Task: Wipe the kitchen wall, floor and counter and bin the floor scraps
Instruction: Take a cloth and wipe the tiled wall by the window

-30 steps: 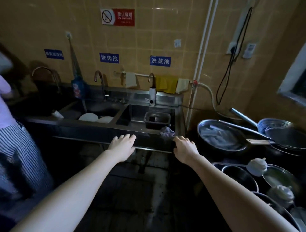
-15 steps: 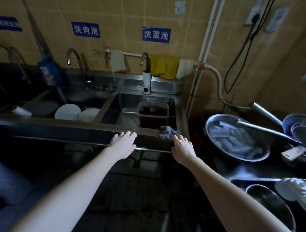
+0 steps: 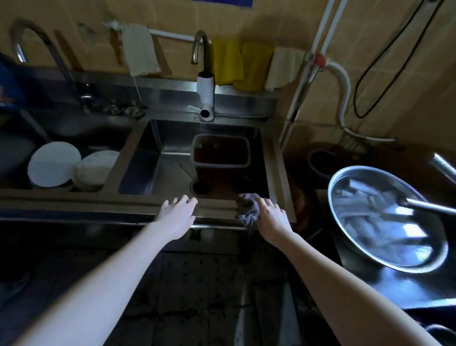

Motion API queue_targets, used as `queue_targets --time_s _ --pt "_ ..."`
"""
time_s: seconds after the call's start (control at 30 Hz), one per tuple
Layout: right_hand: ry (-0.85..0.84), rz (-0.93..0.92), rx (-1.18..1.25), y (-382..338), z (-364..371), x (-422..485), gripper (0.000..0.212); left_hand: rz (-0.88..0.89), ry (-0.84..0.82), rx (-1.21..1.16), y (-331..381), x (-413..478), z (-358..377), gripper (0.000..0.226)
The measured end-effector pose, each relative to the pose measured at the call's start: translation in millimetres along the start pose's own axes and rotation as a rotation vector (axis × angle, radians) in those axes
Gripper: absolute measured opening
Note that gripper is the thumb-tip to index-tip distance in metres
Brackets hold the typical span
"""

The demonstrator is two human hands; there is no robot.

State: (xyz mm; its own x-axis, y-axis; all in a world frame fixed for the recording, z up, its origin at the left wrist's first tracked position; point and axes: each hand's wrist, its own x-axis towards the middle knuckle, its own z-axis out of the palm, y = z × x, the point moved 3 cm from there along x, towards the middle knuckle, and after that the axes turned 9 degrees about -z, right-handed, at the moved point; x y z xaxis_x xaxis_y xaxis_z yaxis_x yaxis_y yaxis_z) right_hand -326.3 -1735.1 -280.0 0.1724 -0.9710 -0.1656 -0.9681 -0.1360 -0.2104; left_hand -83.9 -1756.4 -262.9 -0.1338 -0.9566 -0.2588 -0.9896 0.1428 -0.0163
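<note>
— Crumpled grey-blue cloth (image 3: 248, 210): where is it lying?
— It is sitting on the front rim of the stainless steel double sink (image 3: 217, 206), near the right-hand corner. The right hand (image 3: 271, 219) is reaching onto it with fingers bending over the bundle; I cannot tell whether they are actually pinching it. The left hand (image 3: 177, 212) is lying further left at the same rim, fingers loosely spread, holding nothing.
— What are the containers holding?
— To the right, a wide round steel bowl (image 3: 387, 222) is holding pale pieces, too blurred to identify. In the right basin a brown rectangular plastic tub (image 3: 220, 153) is standing, its inside too dark to make out. Two round white plates (image 3: 54, 164) are leaning in the left basin.
— Any writing?
— Yellow cloths (image 3: 228, 61) are hanging behind the curved steel tap (image 3: 199, 47). Above them the top edge is cutting off a blue wall sign (image 3: 222, 2), so nothing is legible.
</note>
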Motion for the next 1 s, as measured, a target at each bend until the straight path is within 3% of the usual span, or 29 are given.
queue_targets --time_s 0.17,0.33,0.6,1.0 --pt "-0.042 -0.002 -0.005 7 15 33 0.067 0.003 -0.029 0.004 -2 34 11 0.035" --pt "-0.079 0.008 0.005 11 27 47 0.061 -0.006 -0.071 -0.019 2 52 17 0.035" --pt "0.017 -0.031 0.005 8 25 44 0.053 0.043 -0.072 -0.086 25 45 15 0.037" --pt "0.100 -0.138 -0.047 13 -18 -77 0.049 0.059 0.033 -0.032 70 -50 -18 0.035"
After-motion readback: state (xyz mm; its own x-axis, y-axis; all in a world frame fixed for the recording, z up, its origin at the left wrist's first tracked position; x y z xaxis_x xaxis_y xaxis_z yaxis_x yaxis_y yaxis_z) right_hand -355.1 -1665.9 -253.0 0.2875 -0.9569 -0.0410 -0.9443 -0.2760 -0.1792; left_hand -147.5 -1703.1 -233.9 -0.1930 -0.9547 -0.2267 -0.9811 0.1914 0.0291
